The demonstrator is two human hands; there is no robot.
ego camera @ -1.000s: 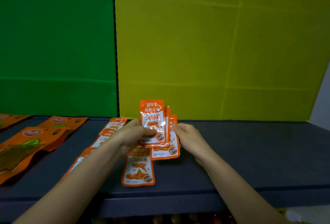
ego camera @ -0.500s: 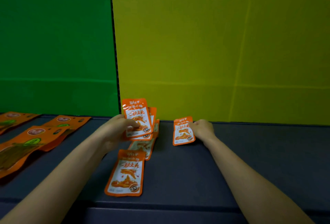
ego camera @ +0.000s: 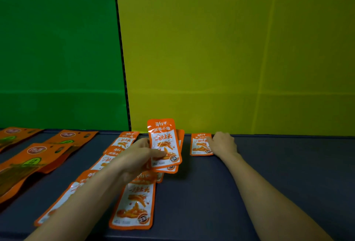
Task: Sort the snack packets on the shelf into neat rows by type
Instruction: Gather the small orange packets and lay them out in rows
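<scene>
Left hand [ego camera: 138, 156] pinches a packet stack [ego camera: 165, 142]; right hand [ego camera: 223, 144] fingers press a single packet [ego camera: 199, 144] flat at the shelf [ego camera: 288, 164] back edge

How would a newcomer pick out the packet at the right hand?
Find the yellow panel, then the dark shelf below it. A small orange snack packet lies flat there, touched by the right hand. It alone sits apart, right of the bunch the left hand grips.

Shelf [ego camera: 269, 183], contents:
- Large packets [ego camera: 34, 160]: left end, overlapping, back edge toward front.
- Small packets [ego camera: 134, 202]: centre, a loose overlapping column from back to front edge; count unclear.
- Held stack [ego camera: 165, 142]: in the left hand [ego camera: 138, 156], above that column.
- Single packet [ego camera: 200, 144]: back edge, just right of the stack, with the right hand [ego camera: 222, 144] touching its right side.
</scene>
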